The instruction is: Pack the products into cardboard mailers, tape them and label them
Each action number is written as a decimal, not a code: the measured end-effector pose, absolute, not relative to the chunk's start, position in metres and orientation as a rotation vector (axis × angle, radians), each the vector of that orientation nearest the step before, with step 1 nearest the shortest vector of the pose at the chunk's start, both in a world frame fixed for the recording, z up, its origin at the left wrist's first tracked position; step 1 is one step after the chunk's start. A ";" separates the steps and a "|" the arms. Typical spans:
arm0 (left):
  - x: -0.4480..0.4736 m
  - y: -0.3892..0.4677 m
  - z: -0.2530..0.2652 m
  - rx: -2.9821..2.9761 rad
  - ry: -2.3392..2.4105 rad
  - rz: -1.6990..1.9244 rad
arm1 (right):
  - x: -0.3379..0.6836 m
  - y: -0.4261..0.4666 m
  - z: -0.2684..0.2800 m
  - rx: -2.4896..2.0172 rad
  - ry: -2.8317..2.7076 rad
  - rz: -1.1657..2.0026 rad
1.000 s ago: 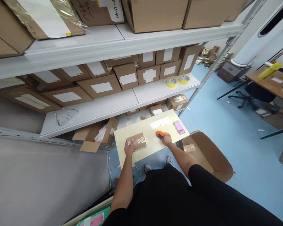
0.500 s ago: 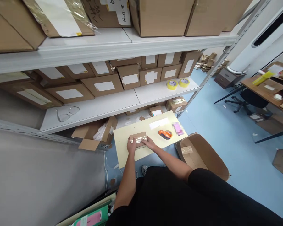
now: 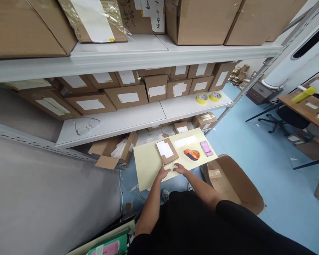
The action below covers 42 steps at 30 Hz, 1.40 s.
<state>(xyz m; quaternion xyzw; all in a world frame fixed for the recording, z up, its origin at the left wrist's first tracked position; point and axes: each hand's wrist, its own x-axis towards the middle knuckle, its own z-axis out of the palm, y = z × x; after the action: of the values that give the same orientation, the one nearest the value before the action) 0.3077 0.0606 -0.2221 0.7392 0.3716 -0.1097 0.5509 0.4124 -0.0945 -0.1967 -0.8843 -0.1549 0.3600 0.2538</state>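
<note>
A small flat cardboard box (image 3: 173,158) with a white label on top lies at an angle on the pale yellow board (image 3: 146,170). My left hand (image 3: 163,172) is at its near edge, fingers apart, a fingertip at or close to the cardboard. Just right of it, my right hand (image 3: 179,168) hovers by the near corner with fingers spread and nothing in them. An orange tape dispenser (image 3: 191,154) rests on the board to the right of the box. Behind it lies a white paper strip (image 3: 185,141), and a blurred-out pink item (image 3: 206,148) is at the board's right end.
A shelf (image 3: 127,118) behind the board bears labelled cartons (image 3: 129,97), yellow tape rolls (image 3: 202,98) and eyeglasses (image 3: 87,126). An open carton (image 3: 114,150) stands left of the board. At the right stands a large open cardboard box (image 3: 236,177).
Both hands have let go of the cardboard box and drawn back toward me. The box now shows its white-labelled face instead of the taped one, and lies turned on the board.
</note>
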 end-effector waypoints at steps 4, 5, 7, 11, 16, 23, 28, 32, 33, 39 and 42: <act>0.314 0.071 -0.222 1.822 1.113 -0.232 | 0.417 -0.093 -0.197 -2.439 -0.319 0.881; 0.316 0.074 -0.220 1.854 1.130 -0.211 | 0.423 -0.094 -0.195 -2.437 -0.296 0.837; 0.319 0.077 -0.217 1.917 1.136 -0.134 | 0.437 -0.100 -0.192 -2.406 -0.270 0.751; 0.347 0.066 -0.206 1.995 1.092 0.159 | 0.476 -0.120 -0.190 -2.348 -0.282 0.642; 0.432 0.042 -0.194 1.995 0.870 0.164 | 0.545 -0.144 -0.193 -2.409 -0.281 0.687; 0.555 0.042 -0.229 2.141 0.729 -0.169 | 0.641 -0.138 -0.232 -2.543 -0.515 0.924; 0.600 0.056 -0.266 2.316 0.687 -0.396 | 0.662 -0.127 -0.272 -2.725 -0.788 1.218; 0.616 0.062 -0.279 2.360 0.704 -0.463 | 0.661 -0.129 -0.286 -2.754 -0.912 1.238; 0.617 0.062 -0.279 2.353 0.717 -0.466 | 0.662 -0.130 -0.287 -2.738 -0.930 1.247; 0.601 0.059 -0.259 2.279 0.836 -0.323 | 0.674 -0.136 -0.274 -2.628 -0.870 1.320; 0.588 0.058 -0.241 2.190 0.758 -0.070 | 0.680 -0.138 -0.262 -2.511 -0.690 1.188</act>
<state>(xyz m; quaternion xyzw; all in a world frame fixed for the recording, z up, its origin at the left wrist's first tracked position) 0.5881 0.0576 -0.2412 0.8656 0.2998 -0.0276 0.4000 0.6802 -0.1376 -0.2615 -0.8687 -0.2386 0.4109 0.1395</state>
